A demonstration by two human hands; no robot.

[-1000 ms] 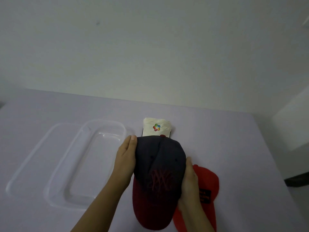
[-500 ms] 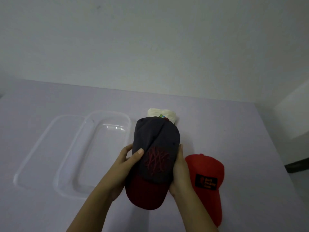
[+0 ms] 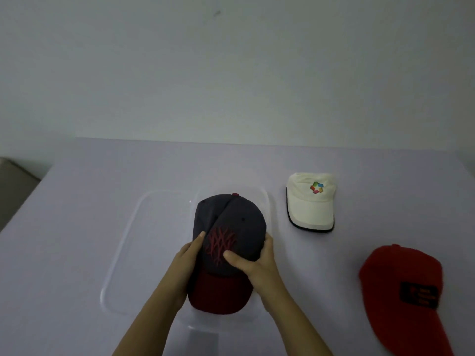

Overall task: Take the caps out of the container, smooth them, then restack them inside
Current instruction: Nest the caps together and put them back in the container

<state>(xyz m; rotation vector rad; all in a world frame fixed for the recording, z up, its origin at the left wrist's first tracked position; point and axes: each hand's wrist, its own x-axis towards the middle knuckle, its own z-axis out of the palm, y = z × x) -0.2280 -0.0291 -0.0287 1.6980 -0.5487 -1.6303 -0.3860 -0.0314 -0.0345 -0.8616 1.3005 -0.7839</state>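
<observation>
A navy cap with a dark red brim and red stitched logo (image 3: 231,222) is held over the clear plastic container (image 3: 264,201). My left hand (image 3: 187,263) grips its left side, thumb on the crown. My right hand (image 3: 254,265) grips the right side, thumb across the logo. A white cap with a coloured emblem (image 3: 311,201) lies flat on the table to the right of the container. A red cap with a black patch (image 3: 403,286) lies at the near right.
The container's clear lid (image 3: 133,240) lies to the left, partly under the container. The lilac table (image 3: 90,188) ends at a wall behind and drops off at the left edge.
Both hands carried the navy cap leftward from above the white cap to over the container. The white cap is now fully uncovered. The view shifted left.
</observation>
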